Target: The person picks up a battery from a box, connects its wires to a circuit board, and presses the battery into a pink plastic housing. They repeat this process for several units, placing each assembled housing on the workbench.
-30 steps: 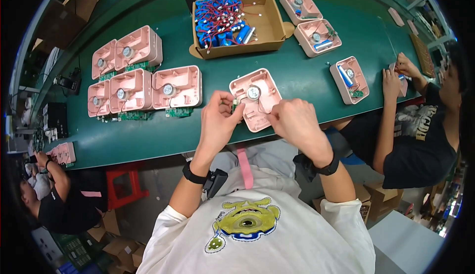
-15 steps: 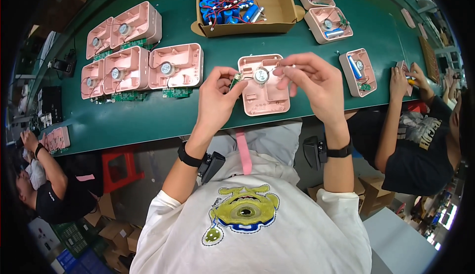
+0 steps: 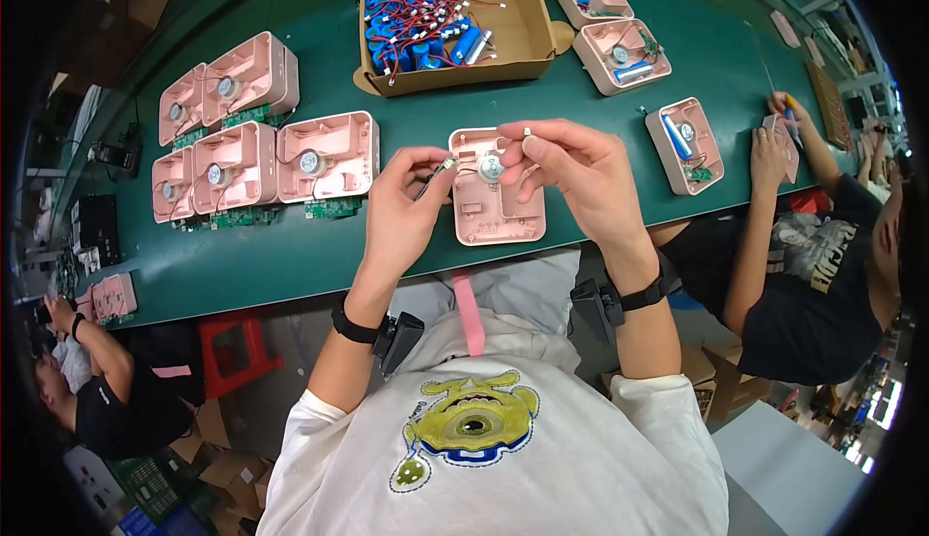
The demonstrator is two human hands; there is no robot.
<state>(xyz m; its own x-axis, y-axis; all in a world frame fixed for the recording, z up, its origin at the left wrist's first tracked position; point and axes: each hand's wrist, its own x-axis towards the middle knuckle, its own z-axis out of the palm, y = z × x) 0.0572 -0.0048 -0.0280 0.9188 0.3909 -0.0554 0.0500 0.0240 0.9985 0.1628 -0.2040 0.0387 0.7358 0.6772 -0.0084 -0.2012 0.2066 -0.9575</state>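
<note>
A pink plastic housing [image 3: 527,226] lies open on the bench in front of me, with a round silver speaker [image 3: 491,167] set in it. At its left side, my left hand [image 3: 402,207] pinches a small green circuit board [image 3: 437,174] between thumb and fingers, tilted so that mostly its edge shows. Over the housing's right half, my right hand [image 3: 585,173] holds a small white wire connector [image 3: 527,134] at its fingertips. The fingers partly hide the wire and the housing's upper right.
A cardboard box [image 3: 527,57] of blue batteries with red and black leads stands behind the housing. Several pink housings [image 3: 334,183] with green boards sit at left; others holding batteries [image 3: 711,149] stand at right. Co-workers sit at both sides, one person's hand [image 3: 771,157] at right.
My right hand has brought the connector leftward, nearer the left hand. The board in my left hand has turned more edge-on. The whole view has shifted slightly.
</note>
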